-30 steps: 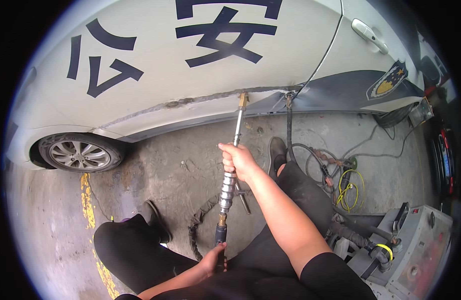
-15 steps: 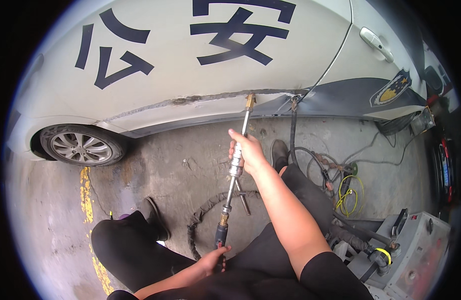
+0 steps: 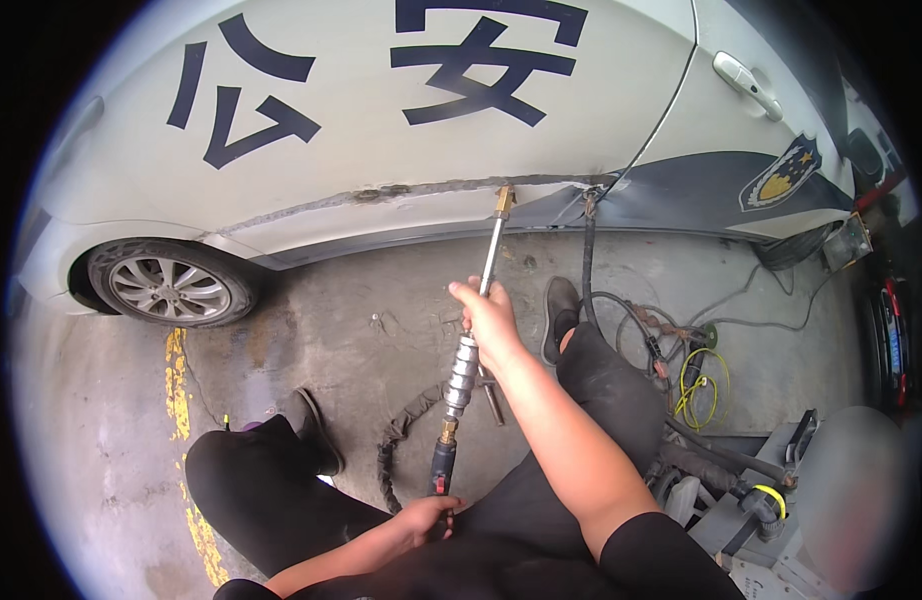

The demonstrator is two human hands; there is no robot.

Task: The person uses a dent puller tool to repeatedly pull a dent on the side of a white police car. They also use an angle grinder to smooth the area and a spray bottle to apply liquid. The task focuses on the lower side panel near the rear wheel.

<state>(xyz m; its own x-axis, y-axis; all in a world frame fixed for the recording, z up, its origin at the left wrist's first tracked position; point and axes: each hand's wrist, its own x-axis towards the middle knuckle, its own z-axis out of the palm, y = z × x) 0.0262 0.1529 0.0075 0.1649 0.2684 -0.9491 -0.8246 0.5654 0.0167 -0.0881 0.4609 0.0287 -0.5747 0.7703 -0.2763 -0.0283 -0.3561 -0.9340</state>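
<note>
A slide hammer dent puller [image 3: 493, 250] runs from my lap up to the side of a white car [image 3: 311, 195]. Its brass tip [image 3: 504, 202] meets the car's lower side at a scraped, bare-metal crease [image 3: 381, 192]. My left hand [image 3: 428, 518] is closed around the dark handle [image 3: 443, 465] at the near end. Around the steel rod, just above the ribbed sliding weight [image 3: 462, 375], my right hand [image 3: 491, 322] is closed; whether it also touches the weight is hard to tell. The weight sits low, close to the handle.
A wrapped cable [image 3: 391, 440] curves from the handle. Another black cable [image 3: 588, 260] is fixed to the crease near the door seam. Coiled hoses and a yellow cord [image 3: 699, 390] lie on the concrete at right, beside a grey machine [image 3: 756, 575]. A wheel [image 3: 171, 283] stands left.
The sliding weight has moved down the rod toward the handle, and my right hand now grips above it. My left hand stays on the handle, and the tip remains at the crease.
</note>
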